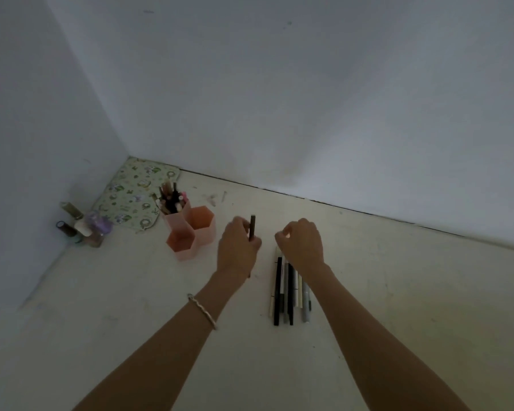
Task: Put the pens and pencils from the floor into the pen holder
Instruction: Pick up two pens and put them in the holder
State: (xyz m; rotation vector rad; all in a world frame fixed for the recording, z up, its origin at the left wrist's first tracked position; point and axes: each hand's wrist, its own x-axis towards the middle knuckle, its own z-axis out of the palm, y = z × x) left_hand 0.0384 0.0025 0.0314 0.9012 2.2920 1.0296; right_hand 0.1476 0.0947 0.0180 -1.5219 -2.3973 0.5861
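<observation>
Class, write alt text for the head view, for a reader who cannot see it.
A person's left hand grips a dark pencil near a pink hexagonal pen holder; the right hand hovers above a row of pens on the floor.

Scene is dimly lit & underexposed, w/ a cool grey-blue cast laid over the walls (309,99). The floor (398,292) is rendered a touch brighter, pale cream. Light is diffuse; its direction can't be told. Faint, soft shadow is seen along the left wall's base. Detail is softened throughout: the left hand (238,247) & its pen (252,228) are slightly smeared. Wall corner is stretched aslant by wide-angle distortion.
</observation>
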